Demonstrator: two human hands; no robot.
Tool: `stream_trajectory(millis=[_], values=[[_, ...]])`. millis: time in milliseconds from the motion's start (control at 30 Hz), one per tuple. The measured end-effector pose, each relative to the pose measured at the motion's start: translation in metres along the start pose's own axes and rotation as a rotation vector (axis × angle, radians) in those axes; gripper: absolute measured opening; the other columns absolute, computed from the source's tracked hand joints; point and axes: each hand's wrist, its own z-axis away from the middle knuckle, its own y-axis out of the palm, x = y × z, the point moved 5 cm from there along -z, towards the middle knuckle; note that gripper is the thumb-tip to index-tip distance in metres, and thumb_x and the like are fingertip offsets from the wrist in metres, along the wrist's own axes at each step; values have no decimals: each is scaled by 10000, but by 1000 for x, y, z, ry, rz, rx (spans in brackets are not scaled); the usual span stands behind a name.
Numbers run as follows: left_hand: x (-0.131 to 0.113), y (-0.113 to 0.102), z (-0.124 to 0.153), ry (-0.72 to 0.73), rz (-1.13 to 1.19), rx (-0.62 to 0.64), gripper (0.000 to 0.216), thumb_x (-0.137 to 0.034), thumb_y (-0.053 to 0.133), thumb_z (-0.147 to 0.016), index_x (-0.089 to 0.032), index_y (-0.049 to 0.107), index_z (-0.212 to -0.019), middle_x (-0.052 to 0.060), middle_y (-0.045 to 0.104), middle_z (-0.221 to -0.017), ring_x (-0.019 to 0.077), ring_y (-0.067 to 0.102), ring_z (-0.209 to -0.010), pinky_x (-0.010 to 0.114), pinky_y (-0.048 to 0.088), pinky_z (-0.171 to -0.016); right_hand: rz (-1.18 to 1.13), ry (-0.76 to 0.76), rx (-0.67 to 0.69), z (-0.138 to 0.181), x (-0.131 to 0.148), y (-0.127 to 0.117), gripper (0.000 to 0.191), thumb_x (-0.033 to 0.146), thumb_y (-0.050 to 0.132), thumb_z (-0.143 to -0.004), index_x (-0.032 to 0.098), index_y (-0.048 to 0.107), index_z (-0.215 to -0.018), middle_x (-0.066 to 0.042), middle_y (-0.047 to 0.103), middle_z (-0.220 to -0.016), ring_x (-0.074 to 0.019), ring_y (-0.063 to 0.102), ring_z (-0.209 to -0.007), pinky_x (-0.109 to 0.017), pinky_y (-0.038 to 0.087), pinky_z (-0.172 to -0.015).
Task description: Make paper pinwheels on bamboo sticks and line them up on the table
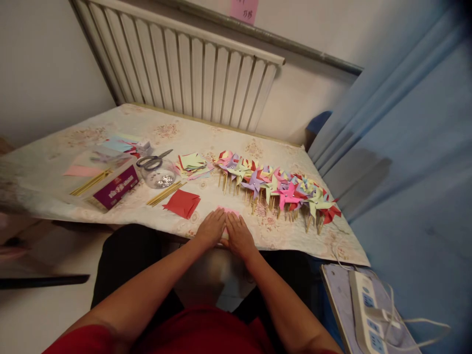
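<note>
A piece of pink paper lies at the table's front edge, mostly covered by my hands. My left hand rests on its left part, fingers stretched out and pointing away from me. From the other side, my right hand lies flat on the same paper, its fingertips close to those of the left. Pink shows between the hands and past the fingertips. Just left of my left hand is a stack of red paper squares. Several finished paper pinwheels on sticks stand to the right.
Wooden sticks lie beside a clear bowl of small shiny pieces, with scissors across its rim. A purple-labelled box and paper squares are behind. A power strip is at lower right, a radiator at the wall.
</note>
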Motion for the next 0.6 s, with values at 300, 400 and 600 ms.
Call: stream_trajectory(millis=[300, 400, 600], values=[[6, -1, 1, 14, -28, -15, 467, -232, 319, -983, -66, 501, -1380, 169, 478, -1483, 250, 384, -1415, 424, 324, -1157, 9, 5, 8, 0, 0, 0, 803, 562, 530, -916, 23, 345, -1482, -215, 345, -1551, -320, 260, -1464, -517, 188, -1201], [7, -3, -2, 22, -29, -22, 473, -250, 310, -987, -60, 511, -1371, 180, 485, -1472, 256, 400, -1403, 432, 323, -1156, 12, 3, 11, 0, 0, 0, 809, 569, 540, -908, 35, 345, -1484, -220, 344, -1550, -319, 254, -1468, -522, 199, -1196], [10, -8, -4, 26, -18, -22, 479, -261, 349, -965, -66, 513, -1370, 192, 491, -1464, 270, 409, -1396, 441, 315, -1153, 5, 2, 8, 0, 0, -1, 843, 601, 555, -889, 38, 351, -1482, -226, 334, -1552, -323, 249, -1469, -527, 206, -1194]])
